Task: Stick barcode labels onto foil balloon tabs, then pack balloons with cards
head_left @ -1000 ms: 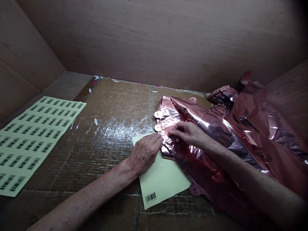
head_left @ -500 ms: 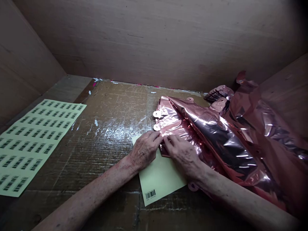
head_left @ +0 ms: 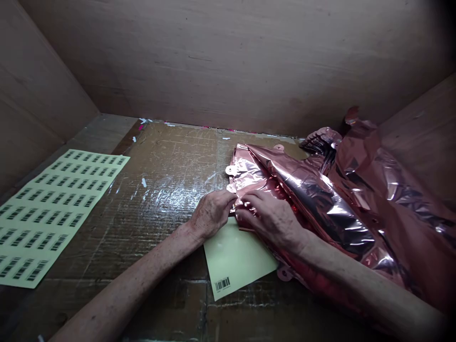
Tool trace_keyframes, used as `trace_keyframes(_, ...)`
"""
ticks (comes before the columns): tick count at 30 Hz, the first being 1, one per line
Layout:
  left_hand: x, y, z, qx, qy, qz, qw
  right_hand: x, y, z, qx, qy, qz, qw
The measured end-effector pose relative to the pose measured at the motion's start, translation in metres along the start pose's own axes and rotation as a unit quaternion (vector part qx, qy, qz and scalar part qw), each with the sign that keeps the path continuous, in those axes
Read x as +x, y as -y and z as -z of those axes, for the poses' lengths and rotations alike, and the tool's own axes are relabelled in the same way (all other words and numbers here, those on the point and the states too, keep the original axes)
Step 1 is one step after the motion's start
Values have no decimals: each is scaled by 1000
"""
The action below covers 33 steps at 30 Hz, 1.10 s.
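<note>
A folded stack of shiny rose-pink foil balloons point(head_left: 245, 164) lies right of centre, with small round punched tabs along its edges. At its left edge, my left hand point(head_left: 213, 213) has thumb and fingers pinched together on the foil, near a tab. My right hand point(head_left: 270, 218) rests over the foil just beside it, thumb and fingers apart with foil showing between them. Under both hands and the stack lies a pale yellow label sheet point(head_left: 237, 259), one barcode sticker point(head_left: 223, 283) left near its bottom corner. Part of that sheet is hidden.
Full sheets of barcode stickers point(head_left: 60, 209) lie at the left. Brown taped cardboard point(head_left: 171, 166) covers the work surface, with white scraps on it. Wooden panels point(head_left: 213, 61) rise at the back and both sides. More crumpled foil point(head_left: 392, 190) spreads along the right.
My right hand's thumb and fingers have spread apart and lifted slightly. My left hand has shifted a little left, still pinching at the foil edge. The foil has moved slightly.
</note>
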State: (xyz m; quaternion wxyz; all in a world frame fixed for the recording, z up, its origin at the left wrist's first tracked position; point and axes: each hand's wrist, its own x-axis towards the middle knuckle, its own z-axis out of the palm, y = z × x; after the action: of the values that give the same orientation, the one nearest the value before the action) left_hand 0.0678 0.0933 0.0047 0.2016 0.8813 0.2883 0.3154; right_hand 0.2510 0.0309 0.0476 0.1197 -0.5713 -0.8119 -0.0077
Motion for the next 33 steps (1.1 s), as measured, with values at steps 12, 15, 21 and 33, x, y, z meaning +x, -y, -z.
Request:
trace_keyframes(12, 9, -10, 12, -69, -63, 9, 996, 11, -17, 2, 187, 23, -59, 980)
trace_keyframes(15, 10, -9, 8, -75, -42, 11, 996, 11, -28, 7, 384, 65, -137, 911)
trace_keyframes(21, 2, -5, -5, -7, 5, -15, 1000, 5, -32, 21, 468, 85, -216, 853)
trace_keyframes(33, -33, -8, 14, 22, 38, -49, 998, -4, -77, 78, -78, -154, -150, 974)
